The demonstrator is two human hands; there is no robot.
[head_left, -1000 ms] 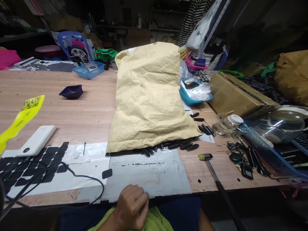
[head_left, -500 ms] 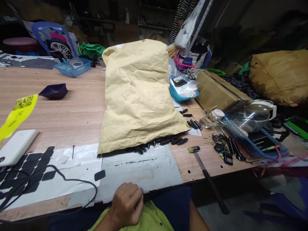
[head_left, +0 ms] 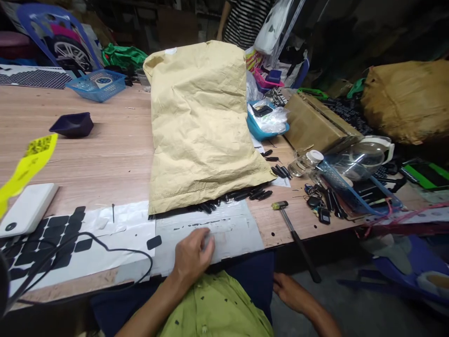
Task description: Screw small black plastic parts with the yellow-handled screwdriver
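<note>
My left hand [head_left: 194, 252] is above the front edge of the grey sheet [head_left: 238, 229] on the table, its fingers loosely curled in and nothing visible in them. Low at my right side, beside the dark blue shorts [head_left: 257, 269], hangs my right hand [head_left: 289, 291]. Its fingers reach toward the cloth, loosely extended, with nothing seen in them. In front of me a large tan paper sack [head_left: 199, 126] stands on the table. Several black pen-like pieces [head_left: 257, 193] lie along its lower edge, some partly under it.
On the right, a hammer [head_left: 294, 234] sticks out past the table edge, near keys [head_left: 315, 201], a blue basket [head_left: 365, 187] and a glass jar [head_left: 303, 164]. To the left are a white power bank [head_left: 30, 208], a black cable [head_left: 105, 245] and a dark tray [head_left: 73, 125]. A person in stripes [head_left: 245, 23] stands behind.
My left hand has moved up and forward from my lap, its fist loosening. My right hand has come into view beside my thigh. The striped person shows more at the back.
</note>
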